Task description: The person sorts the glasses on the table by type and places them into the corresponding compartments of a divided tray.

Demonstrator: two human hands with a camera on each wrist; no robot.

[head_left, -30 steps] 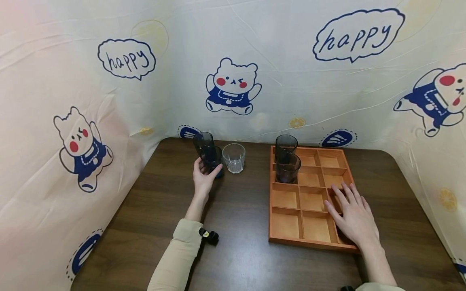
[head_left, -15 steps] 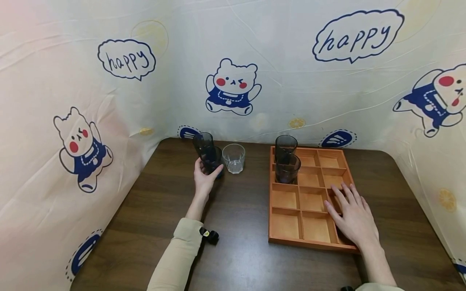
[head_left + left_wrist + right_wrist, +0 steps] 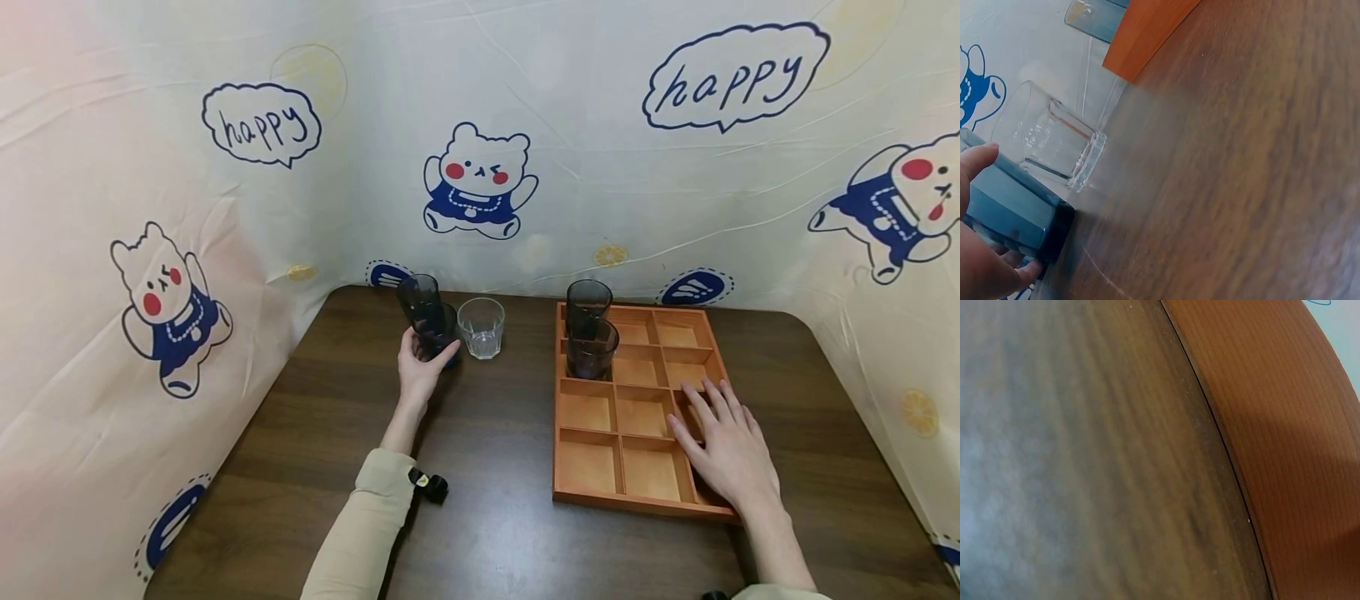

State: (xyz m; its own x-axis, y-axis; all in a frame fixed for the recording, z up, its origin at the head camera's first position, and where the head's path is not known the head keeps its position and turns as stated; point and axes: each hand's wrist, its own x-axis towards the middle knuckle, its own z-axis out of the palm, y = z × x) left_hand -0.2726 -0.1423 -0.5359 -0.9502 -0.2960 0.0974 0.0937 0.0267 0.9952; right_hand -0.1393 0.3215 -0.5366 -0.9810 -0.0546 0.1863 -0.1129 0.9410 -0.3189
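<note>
My left hand (image 3: 417,367) grips a dark blue glass (image 3: 1016,203), thumb on one side and fingers on the other. The glass stands upright, its base at the tabletop in the left wrist view. Just behind it is another dark glass (image 3: 418,292), partly overlapped in the head view. A clear faceted glass (image 3: 482,329) stands close on the right. My right hand (image 3: 731,454) rests with spread fingers over the right side of a wooden compartment tray (image 3: 630,502), covering some compartments. Two dark glasses, a rear one (image 3: 588,298) and a front one (image 3: 592,357), stand in the tray's left column.
The dark wooden table (image 3: 487,467) extends between the left arm and the tray. A printed cloth (image 3: 337,192) hangs behind and along both sides. Low dividers (image 3: 618,408) split the tray. A black wrist device (image 3: 429,485) sits at the left cuff.
</note>
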